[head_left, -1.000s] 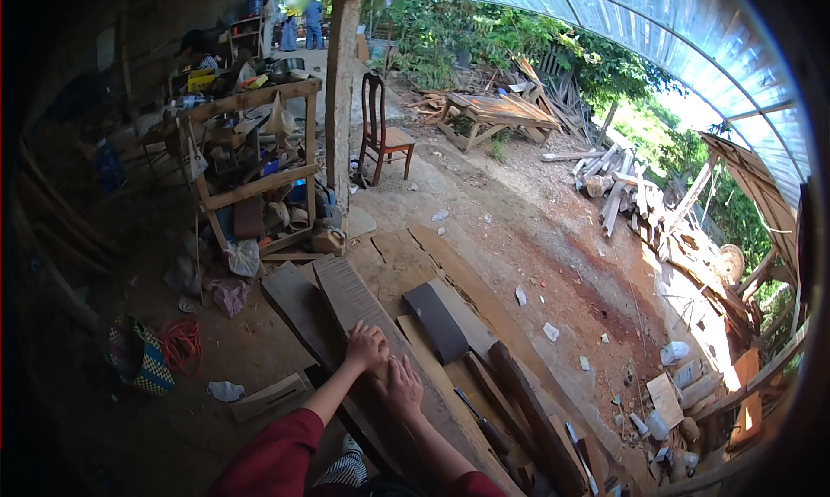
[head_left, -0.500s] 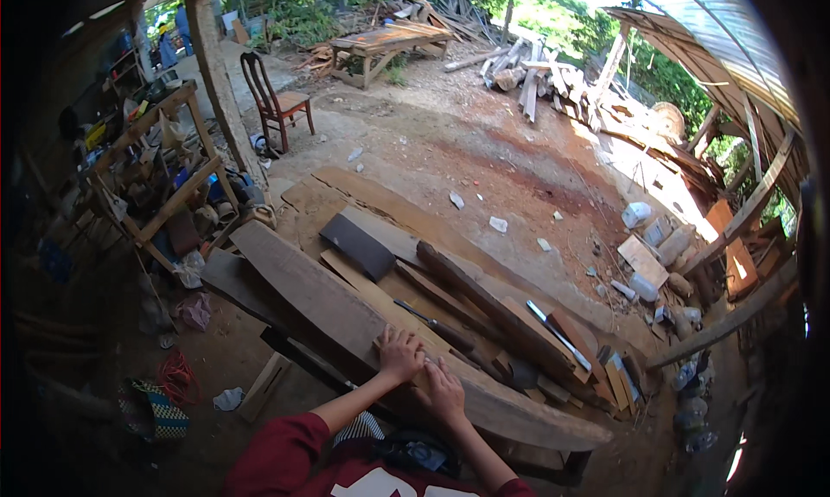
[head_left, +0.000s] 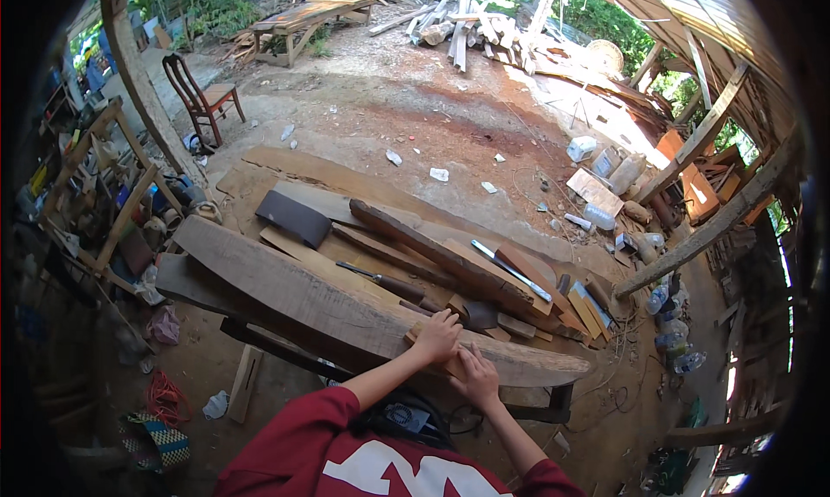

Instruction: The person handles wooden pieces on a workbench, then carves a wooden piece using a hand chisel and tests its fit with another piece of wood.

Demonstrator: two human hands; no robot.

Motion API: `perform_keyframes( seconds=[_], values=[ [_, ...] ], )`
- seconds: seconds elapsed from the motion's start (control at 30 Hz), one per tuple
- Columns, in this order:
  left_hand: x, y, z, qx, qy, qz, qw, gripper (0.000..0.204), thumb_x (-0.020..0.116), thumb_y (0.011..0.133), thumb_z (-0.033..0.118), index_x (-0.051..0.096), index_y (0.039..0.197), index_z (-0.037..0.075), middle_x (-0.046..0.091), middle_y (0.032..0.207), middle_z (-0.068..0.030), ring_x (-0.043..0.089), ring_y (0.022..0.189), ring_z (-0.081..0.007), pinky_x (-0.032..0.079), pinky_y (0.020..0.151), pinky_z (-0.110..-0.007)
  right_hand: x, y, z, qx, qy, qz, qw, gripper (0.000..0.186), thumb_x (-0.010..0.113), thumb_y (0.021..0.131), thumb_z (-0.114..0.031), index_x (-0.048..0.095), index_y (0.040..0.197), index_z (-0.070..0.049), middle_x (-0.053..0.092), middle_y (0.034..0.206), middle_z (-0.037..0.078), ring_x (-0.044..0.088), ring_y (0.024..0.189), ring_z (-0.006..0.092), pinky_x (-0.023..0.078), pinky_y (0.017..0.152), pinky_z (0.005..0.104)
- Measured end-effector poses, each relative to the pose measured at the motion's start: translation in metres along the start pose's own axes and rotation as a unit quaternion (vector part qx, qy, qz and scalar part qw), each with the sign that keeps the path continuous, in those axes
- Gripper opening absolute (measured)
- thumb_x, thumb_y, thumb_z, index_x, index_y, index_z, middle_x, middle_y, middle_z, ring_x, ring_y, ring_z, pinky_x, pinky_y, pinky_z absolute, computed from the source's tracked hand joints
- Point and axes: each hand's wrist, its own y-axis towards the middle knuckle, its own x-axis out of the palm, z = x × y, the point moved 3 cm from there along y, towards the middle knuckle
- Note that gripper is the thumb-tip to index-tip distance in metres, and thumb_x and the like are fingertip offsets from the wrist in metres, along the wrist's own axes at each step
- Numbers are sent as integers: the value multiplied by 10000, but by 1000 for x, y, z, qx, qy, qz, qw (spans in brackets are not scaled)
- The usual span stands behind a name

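My left hand (head_left: 442, 336) and my right hand (head_left: 475, 374) are side by side at the near edge of a long, curved, weathered plank (head_left: 303, 289). Both have fingers curled onto a small wooden piece (head_left: 414, 333) on that plank, largely covered by the hands. Another dark plank (head_left: 186, 281) lies under the curved one at the left. Just beyond are a dark-handled tool with a metal shaft (head_left: 391, 283), a silver metal bar (head_left: 510, 269), a dark wide strip (head_left: 290, 218) and assorted boards (head_left: 424, 250).
A cluttered wooden frame (head_left: 121, 220) and chair (head_left: 207, 99) stand left, beside a post (head_left: 147, 90). A rough bench (head_left: 311, 12) and wood pile (head_left: 475, 30) are behind. Plastic containers (head_left: 605, 168) and leaning beams (head_left: 683, 229) are right. A red cord (head_left: 164, 402) and basket (head_left: 151, 441) lie below.
The view has swung toward the right, so the yard and chair sit further left. Both my hands have moved rightward along the curved plank, staying together on the small piece.
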Motion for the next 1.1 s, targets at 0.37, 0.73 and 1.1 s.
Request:
perform_keyframes(
  seconds=[0.37, 0.73, 1.1],
  values=[
    [-72, -140, -227, -192, -71, 293, 934, 270, 529, 655, 45, 625, 907, 62, 584, 1017, -132, 523, 1014, -313, 441, 868, -395, 103, 168, -157, -159, 62, -34, 985, 616, 614, 747, -425, 466, 1229, -70, 498, 1278, 79, 404, 1248, 270, 371, 964, 392],
    [-123, -237, -397, -382, -2, 361, 851, 200, 477, 667, 42, 622, 805, 45, 601, 932, -121, 534, 939, -314, 414, 865, -408, 178, 290, -291, -233, 114, -83, 962, 598, 601, 771, -403, 439, 1229, -53, 478, 1273, 128, 356, 1276, 284, 372, 958, 399],
    [-56, -115, -185, -270, -42, 324, 906, 125, 529, 668, 55, 635, 734, 57, 592, 935, -104, 541, 934, -287, 425, 838, -397, 86, 120, -132, -110, 60, 11, 992, 541, 600, 776, -421, 499, 1179, -75, 479, 1294, 96, 345, 1289, 279, 315, 1001, 407]
  ],
)
